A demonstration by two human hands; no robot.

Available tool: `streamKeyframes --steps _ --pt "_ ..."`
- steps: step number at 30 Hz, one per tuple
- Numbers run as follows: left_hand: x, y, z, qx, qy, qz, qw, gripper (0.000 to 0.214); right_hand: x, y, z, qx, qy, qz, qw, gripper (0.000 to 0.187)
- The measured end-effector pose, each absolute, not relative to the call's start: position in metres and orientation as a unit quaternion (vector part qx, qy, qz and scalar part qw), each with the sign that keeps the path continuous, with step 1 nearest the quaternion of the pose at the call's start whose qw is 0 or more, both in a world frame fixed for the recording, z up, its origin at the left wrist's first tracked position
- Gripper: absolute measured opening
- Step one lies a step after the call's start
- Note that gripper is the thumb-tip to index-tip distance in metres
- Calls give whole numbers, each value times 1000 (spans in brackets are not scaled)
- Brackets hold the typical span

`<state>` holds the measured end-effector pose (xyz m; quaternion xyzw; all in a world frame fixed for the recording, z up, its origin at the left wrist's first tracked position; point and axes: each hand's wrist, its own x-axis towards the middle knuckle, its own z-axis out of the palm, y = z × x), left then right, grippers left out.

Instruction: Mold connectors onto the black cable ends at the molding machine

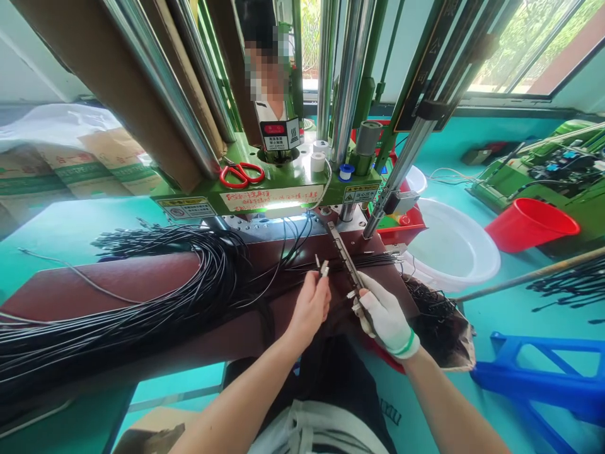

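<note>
My bare left hand [309, 306] is closed in a pinch on a small metal piece [324, 270] whose exact kind is too small to make out. My right hand [385, 318], in a white glove with a green cuff band, is wrapped around the lower end of a long, narrow metal bar [348, 260]. The bar slants up and away, its far end near the machine's metal bed [269, 228]. Black cables [203, 302] lie in a thick bundle left of my hands. Thinner cable strands [371, 258] pass behind the bar on the brown tabletop [165, 274].
Red-handled scissors [242, 175] rest on the green press [278, 173], beneath its steel columns. At right are a white tub [456, 246], a red bucket [529, 226], a blue stool [543, 372] and a sack of black scraps [439, 321]. A person [269, 75] is behind the press.
</note>
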<state>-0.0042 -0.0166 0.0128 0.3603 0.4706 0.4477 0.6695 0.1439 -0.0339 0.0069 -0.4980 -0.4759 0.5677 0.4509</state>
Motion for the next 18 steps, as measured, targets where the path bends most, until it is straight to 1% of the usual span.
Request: streamKeyframes --steps 5,9,14,18 --pt "-7 -11 15 363 464 397 703 31 148 -32 8 -487 -470 589 441 50" --pt "-4 -11 15 361 460 387 713 31 150 -32 8 -477 -488 596 424 49" --pt "-2 -12 15 355 478 398 698 30 150 -33 10 -486 -502 593 400 49" --pt "-4 -13 9 389 492 420 656 28 148 -33 8 -499 -554 551 376 47"
